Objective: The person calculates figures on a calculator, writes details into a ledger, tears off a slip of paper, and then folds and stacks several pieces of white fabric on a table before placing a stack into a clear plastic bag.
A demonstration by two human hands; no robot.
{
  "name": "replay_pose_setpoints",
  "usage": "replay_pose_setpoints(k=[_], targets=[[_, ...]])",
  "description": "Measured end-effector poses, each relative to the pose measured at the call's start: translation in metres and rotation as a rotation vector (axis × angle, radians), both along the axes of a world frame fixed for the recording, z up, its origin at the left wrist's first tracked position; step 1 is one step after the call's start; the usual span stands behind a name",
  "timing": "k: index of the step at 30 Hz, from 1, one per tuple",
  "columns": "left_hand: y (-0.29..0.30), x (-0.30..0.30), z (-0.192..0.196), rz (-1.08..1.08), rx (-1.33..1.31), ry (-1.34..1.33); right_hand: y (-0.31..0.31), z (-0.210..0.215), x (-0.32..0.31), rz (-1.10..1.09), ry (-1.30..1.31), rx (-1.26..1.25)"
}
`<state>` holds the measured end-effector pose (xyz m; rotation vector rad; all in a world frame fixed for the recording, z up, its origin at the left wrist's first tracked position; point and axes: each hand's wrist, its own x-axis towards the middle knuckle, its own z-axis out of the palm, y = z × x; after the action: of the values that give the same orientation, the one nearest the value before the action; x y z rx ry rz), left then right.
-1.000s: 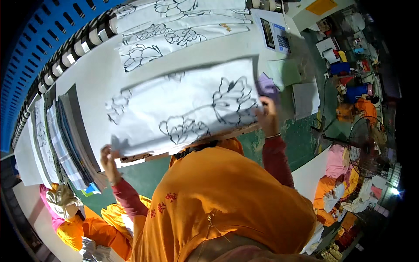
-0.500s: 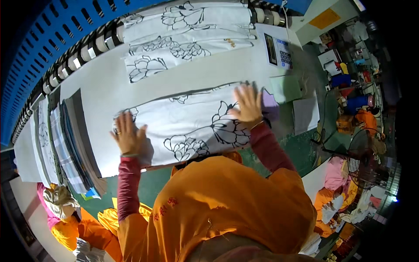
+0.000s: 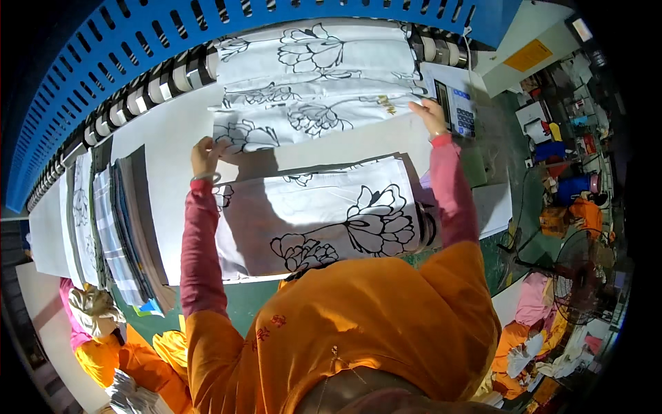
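Note:
White fabric panels (image 3: 314,58) with black flower outlines lie in overlapping layers on the far side of the table. My left hand (image 3: 205,157) is closed at the near left corner of the front panel (image 3: 276,134), thumb and fingertips on its edge. At that panel's near right corner, by a small gold mark, my right hand (image 3: 431,116) pinches the edge. A folded white cloth (image 3: 310,200) with the same flower print lies flat nearer to me, between my forearms, touched by neither hand.
A calculator (image 3: 455,103) lies right of my right hand. Folded cloth stacks (image 3: 114,221) line the left side. Behind the panels run a roller (image 3: 155,86) and a blue slotted guard (image 3: 165,31). A co-worker (image 3: 127,359) is at lower left; a fan (image 3: 583,272) stands right.
Both hands have left the near folded cloth, where they lay flat and spread, and reached forward to the far panel's near corners. The fingers have closed on its edge.

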<state>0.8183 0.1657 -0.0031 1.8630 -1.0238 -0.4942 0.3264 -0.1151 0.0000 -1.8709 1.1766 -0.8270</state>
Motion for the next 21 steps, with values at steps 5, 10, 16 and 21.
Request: replay_pose_setpoints(k=[5,10,16,21], targets=[[0.045,0.001,0.068,-0.010,-0.104,-0.131,0.052,0.063,0.011,0.012,-0.456,0.146],[0.051,0.013,0.123,0.135,-0.261,0.367,0.083,0.097,0.021,0.235,-0.547,0.622],[0.069,0.034,0.142,0.150,-0.306,0.351,0.098,0.098,0.019,0.204,-0.673,0.708],[0.131,0.020,0.153,0.078,-0.407,0.259,0.145,0.121,0.002,-0.049,-0.842,0.435]])
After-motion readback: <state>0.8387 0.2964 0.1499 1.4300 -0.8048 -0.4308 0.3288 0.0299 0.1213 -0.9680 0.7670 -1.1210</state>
